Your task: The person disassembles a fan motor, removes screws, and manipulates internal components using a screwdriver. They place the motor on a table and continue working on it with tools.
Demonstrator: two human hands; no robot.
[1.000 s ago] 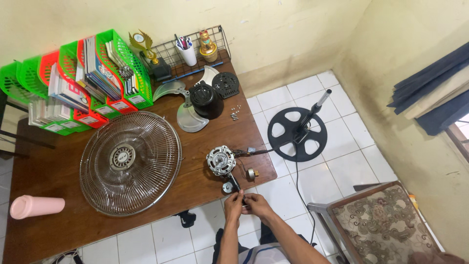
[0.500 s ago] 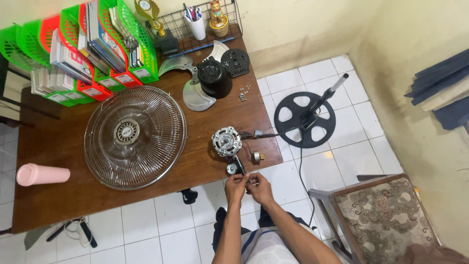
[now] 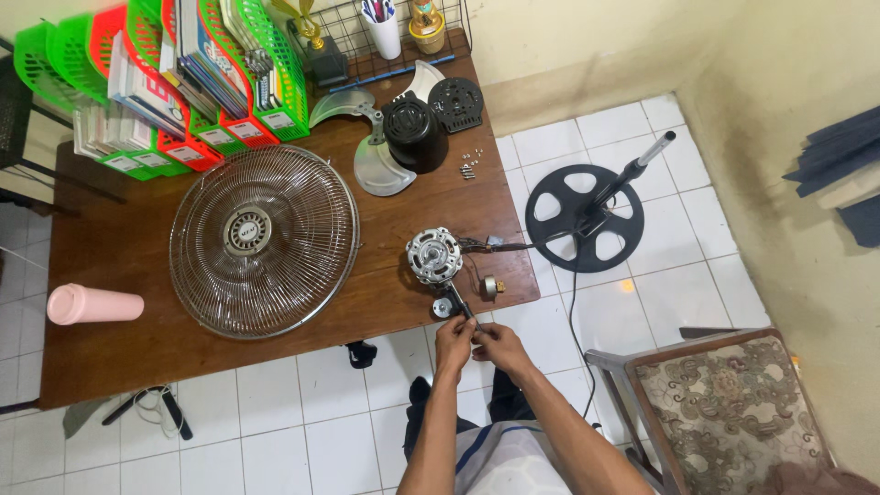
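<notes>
Both hands are bunched together just off the near edge of the wooden table [image 3: 137, 357], right below the fan motor [image 3: 434, 255]. The left hand [image 3: 453, 344] and right hand [image 3: 496, 343] are pinched around the end of a thin dark shaft [image 3: 461, 312] that runs from the motor out past the table edge, fingers curled tight on it, though what's between the fingertips is too small to make out. The motor sits on the table near that edge, with a small brass-coloured part [image 3: 492, 286] just to its right. Left of the motor lies the big wire fan guard [image 3: 264, 240], flat on the table. Behind the motor are the black motor housing [image 3: 414, 133] and a silver fan blade [image 3: 376, 160]. Right of the motor, down on the tiled floor, is the round black fan base [image 3: 584, 217].
</notes>
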